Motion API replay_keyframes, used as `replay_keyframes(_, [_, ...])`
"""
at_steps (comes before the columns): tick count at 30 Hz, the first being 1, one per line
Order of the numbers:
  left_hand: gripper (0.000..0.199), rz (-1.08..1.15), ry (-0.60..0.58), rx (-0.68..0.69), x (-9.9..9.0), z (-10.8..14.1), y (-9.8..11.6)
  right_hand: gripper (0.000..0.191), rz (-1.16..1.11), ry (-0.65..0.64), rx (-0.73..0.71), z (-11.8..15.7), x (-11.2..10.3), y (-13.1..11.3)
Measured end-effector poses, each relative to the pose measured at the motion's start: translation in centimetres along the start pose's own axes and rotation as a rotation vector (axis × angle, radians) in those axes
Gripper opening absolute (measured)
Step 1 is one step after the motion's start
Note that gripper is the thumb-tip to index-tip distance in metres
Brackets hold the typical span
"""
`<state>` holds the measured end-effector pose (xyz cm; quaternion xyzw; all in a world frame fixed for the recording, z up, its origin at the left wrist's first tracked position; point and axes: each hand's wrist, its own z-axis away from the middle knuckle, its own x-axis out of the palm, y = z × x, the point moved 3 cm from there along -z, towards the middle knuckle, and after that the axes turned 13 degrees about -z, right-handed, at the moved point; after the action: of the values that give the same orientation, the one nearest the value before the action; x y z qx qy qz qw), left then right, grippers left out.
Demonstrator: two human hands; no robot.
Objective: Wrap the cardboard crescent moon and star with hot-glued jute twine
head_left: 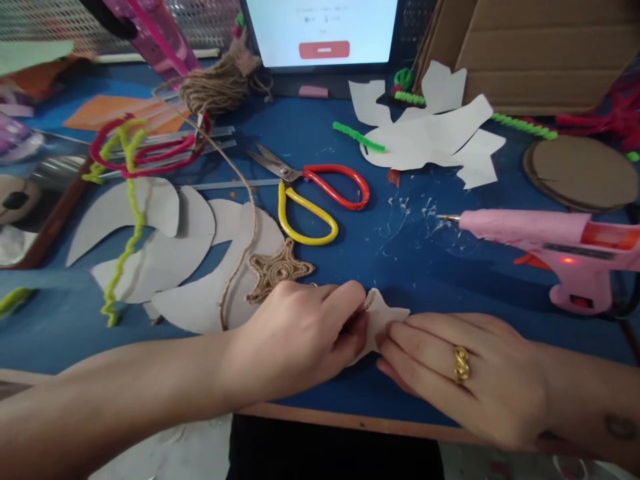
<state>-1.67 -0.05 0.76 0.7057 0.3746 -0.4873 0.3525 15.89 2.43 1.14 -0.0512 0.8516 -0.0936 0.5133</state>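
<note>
Between our two hands, low on the blue bench (pixel 350 260), lies the small white paper star (pixel 384 319), partly covered by our fingers. Our left hand (pixel 300 333) is curled, its thumb and forefinger pinching twine (pixel 370 300) at the star's left part, where a short bit shows beside the fingertips. Our right hand (pixel 470 373), with a gold ring (pixel 461 364), has its fingers pressed together and laid over the star's right side; we cannot tell whether its thumb grips from below.

Just beyond our left hand, and close to it, rests a star wound in brown twine (pixel 280 270). Left of that, curved white paper pieces (pixel 187 260) overlap, and a long strand (pixel 254 220) runs over them from the twine bundle (pixel 215 87) down to behind our left wrist; we cannot see where it ends. A yellow-green pipe cleaner (pixel 131 247) crosses the pieces too, reaching up to a pink looped one (pixel 165 150).

Farther ahead of our left hand, the scissors (pixel 290 175) lie open, with one red and one yellow handle. Ahead of our right hand, the pink glue gun (pixel 530 227) lies with its nozzle pointing left, near stringy glue (pixel 425 210) on the bench. Beyond it are more white paper cutouts (pixel 425 137), with round cardboard pieces (pixel 580 172) to their right.
</note>
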Motion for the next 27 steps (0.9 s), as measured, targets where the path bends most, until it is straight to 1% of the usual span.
replay_keyframes(5, [0.016, -0.015, -0.003, -0.011, 0.0, -0.2, 0.0, 0.006, -0.016, 0.045, -0.001, 0.0, 0.2, 0.1])
replay_keyframes(9, [0.017, -0.021, -0.004, 0.003, 0.1, -0.4, -0.1, 0.007, -0.024, 0.074, 0.002, -0.1, 0.3, 0.2])
replay_keyframes(13, [0.016, -0.015, -0.022, 0.007, 0.0, -0.3, 0.0, 0.016, -0.083, 0.092, 0.14, -0.6, -0.2, 1.1])
replay_keyframes(15, [0.016, 0.01, -0.046, 0.007, 0.0, -0.3, 0.0, 0.014, -0.1, 0.111, 0.21, -0.9, -0.4, 1.8])
replay_keyframes(17, [0.014, 0.027, -0.067, 0.006, 0.0, -0.3, 0.0, 0.013, -0.071, 0.145, 0.241, -1.2, -0.5, 2.4])
replay_keyframes(21, [0.013, 0.014, -0.057, -0.004, 0.2, -0.4, -0.1, 0.015, -0.064, 0.155, 0.242, -1.6, -0.1, 3.1])
replay_keyframes(27, [0.012, 0.013, -0.057, 0.002, 0.2, -0.4, -0.1, 0.016, -0.052, 0.156, 0.24, -1.9, 0.2, 2.9])
